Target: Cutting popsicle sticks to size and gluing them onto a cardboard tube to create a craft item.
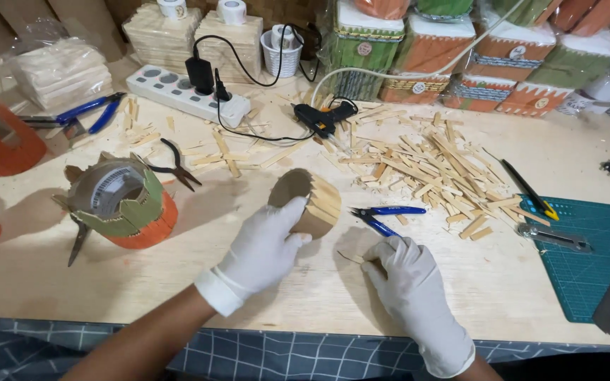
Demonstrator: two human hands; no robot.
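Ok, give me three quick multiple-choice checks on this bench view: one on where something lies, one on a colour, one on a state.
1. Where does the glue gun lie?
A. on the green cutting mat
B. beyond the cardboard tube, near the power strip
C. in the right hand

2. What colour are the handles of the pliers by the right hand?
A. blue
B. red
C. yellow

3. What is the left hand doing?
A. lying flat on the table
B. holding scissors
C. gripping the cardboard tube

Answers:
1 B, it lies beside the power strip.
2 A, both handles are blue.
3 C, the gloved fingers wrap the tube.
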